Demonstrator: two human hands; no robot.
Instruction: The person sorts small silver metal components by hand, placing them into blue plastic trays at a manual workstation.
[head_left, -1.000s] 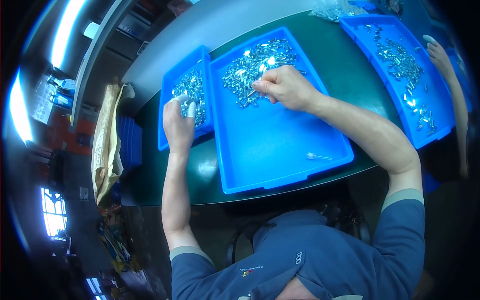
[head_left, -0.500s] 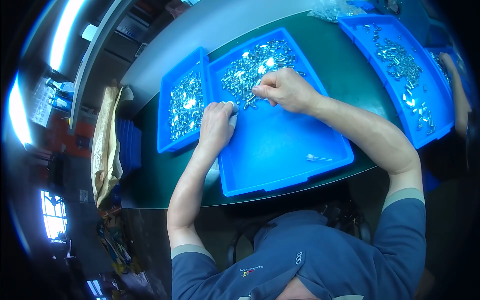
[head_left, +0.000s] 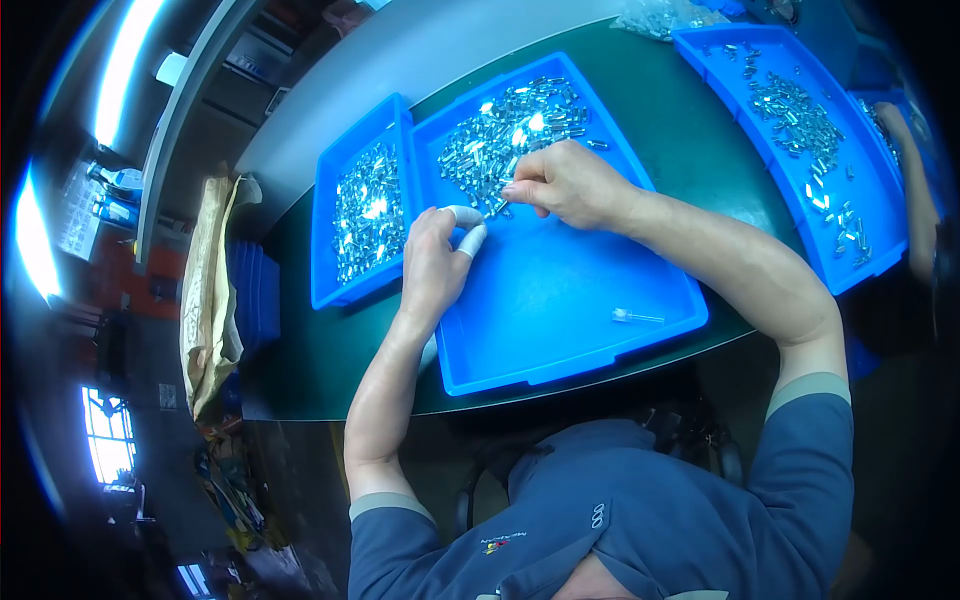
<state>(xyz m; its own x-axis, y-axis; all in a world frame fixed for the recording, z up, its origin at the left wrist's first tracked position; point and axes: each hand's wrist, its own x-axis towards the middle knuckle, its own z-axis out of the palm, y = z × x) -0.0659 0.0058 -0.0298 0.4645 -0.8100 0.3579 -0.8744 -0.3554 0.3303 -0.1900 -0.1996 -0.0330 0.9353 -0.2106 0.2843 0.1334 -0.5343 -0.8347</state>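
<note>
Head view: shiny parts (head_left: 500, 140) lie at 12 o'clock in the central tray (head_left: 550, 310). Right hand (head_left: 575, 187) pinches narrowly; left hand (head_left: 436, 258), at its 8 o'clock, curls narrowly. Grip on any part cannot be told. Handle parts singly, low.

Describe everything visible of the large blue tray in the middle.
The large blue tray is a shallow, open, roughly rectangular container that looks like plastic, with low walls and a lip along its near rim. It lies on the green tabletop, close beside a smaller blue tray. Shiny, metallic-looking pieces heap its far part; a clear tube-like item lies near its near-right corner. Left hand and right hand are over it; contact is unclear.
</note>
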